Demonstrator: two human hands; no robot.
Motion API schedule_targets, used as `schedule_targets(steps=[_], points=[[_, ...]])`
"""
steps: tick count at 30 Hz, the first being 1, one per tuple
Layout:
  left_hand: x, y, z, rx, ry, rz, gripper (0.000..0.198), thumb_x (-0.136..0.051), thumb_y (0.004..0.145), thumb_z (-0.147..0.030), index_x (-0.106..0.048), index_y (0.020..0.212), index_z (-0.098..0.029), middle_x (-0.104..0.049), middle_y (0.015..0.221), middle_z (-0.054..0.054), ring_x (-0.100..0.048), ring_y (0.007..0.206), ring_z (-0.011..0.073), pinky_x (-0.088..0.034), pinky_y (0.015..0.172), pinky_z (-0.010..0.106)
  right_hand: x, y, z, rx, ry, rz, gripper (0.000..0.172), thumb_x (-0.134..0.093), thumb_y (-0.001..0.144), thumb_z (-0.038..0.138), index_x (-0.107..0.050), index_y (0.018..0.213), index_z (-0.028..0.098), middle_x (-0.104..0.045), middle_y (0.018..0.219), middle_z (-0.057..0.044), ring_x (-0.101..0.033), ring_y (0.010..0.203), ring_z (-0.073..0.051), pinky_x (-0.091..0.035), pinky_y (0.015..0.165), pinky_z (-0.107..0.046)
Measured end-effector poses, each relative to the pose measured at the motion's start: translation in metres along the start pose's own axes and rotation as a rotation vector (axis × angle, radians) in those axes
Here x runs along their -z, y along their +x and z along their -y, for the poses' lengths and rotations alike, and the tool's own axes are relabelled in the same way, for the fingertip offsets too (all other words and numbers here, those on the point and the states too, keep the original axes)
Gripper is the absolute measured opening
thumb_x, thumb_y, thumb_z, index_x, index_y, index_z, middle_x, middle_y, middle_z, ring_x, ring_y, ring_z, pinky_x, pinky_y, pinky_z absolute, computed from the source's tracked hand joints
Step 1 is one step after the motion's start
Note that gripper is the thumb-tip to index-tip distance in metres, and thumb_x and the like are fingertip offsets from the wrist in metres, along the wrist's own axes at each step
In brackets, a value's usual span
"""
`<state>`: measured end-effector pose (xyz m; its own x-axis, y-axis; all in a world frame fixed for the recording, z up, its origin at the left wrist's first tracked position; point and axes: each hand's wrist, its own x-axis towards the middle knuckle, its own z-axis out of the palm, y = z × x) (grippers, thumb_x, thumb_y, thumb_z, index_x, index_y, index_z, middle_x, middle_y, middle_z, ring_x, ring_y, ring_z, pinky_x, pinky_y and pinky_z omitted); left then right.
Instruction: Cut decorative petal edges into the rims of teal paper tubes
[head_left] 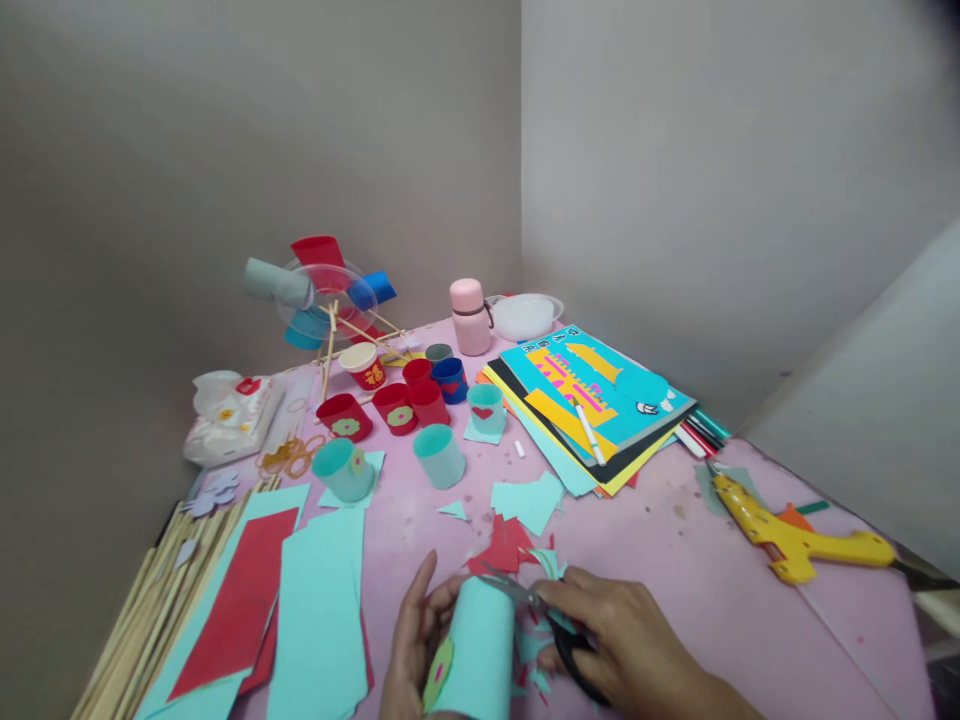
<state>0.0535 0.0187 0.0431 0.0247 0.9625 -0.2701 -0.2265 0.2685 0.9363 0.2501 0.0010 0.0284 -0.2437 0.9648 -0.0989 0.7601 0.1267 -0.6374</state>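
Observation:
My left hand (pixel 420 630) is wrapped around a light turquoise paper tube (pixel 484 640) that bears a green paper flower (pixel 439 675) with a pink centre. In my right hand (pixel 607 630) is a pair of scissors (pixel 559 625) with black handles, its blades lying at the tube's top rim. Whether the blades are closed on the paper I cannot tell. Red paper scraps (pixel 506 545) and turquoise slivers lie just beyond and beside the tube. Further off stand a turquoise paper cup shape (pixel 439 457) and another with a flower (pixel 343 470).
Cut turquoise sheets (pixel 319 610) and red strips (pixel 236 590) lie left, beside wooden sticks (pixel 142 620). A yellow glue gun (pixel 802 540) rests right, near a stack of coloured paper (pixel 600 400). Behind are red paper rings (pixel 343 415), a pink flask (pixel 470 318) and a stick-framed wheel (pixel 326 300).

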Motion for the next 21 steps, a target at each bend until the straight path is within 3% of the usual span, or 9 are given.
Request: schedule_targets(steps=[7,15,21], points=[[0.004,0.006,0.016,-0.021,-0.027,0.005,0.101,-0.079,0.047,-0.059,-0.039,0.130,-0.019,-0.064,0.110,0.015,-0.057,0.107,0.0346,-0.046,0.085,0.036,0.001,-0.001,0.002,-0.022,0.014,-0.011,0.023,-0.067,0.079,0.042,-0.067,0.097,0.029,-0.069,0.083,0.001,-0.065,0.076,-0.018,-0.038,0.063,-0.022],[0.001,0.004,0.006,-0.062,0.063,0.014,0.086,-0.076,0.060,-0.051,-0.039,0.130,-0.018,-0.064,0.109,0.014,-0.060,0.102,0.0332,-0.047,0.085,0.038,0.004,-0.002,0.007,-0.019,0.065,-0.038,0.028,-0.069,0.075,0.039,-0.066,0.101,0.029,-0.067,0.086,0.001,-0.061,0.077,-0.018,-0.036,0.065,-0.023],[0.003,0.007,0.008,-0.039,0.054,-0.015,0.076,-0.076,0.061,-0.047,-0.048,0.126,-0.019,-0.068,0.103,0.011,-0.062,0.093,0.0298,-0.049,0.078,0.035,0.008,-0.003,0.008,0.010,0.354,-0.007,0.019,-0.076,0.067,0.031,-0.068,0.081,0.022,-0.052,0.068,0.006,-0.046,0.063,-0.012,-0.030,0.058,-0.021]])
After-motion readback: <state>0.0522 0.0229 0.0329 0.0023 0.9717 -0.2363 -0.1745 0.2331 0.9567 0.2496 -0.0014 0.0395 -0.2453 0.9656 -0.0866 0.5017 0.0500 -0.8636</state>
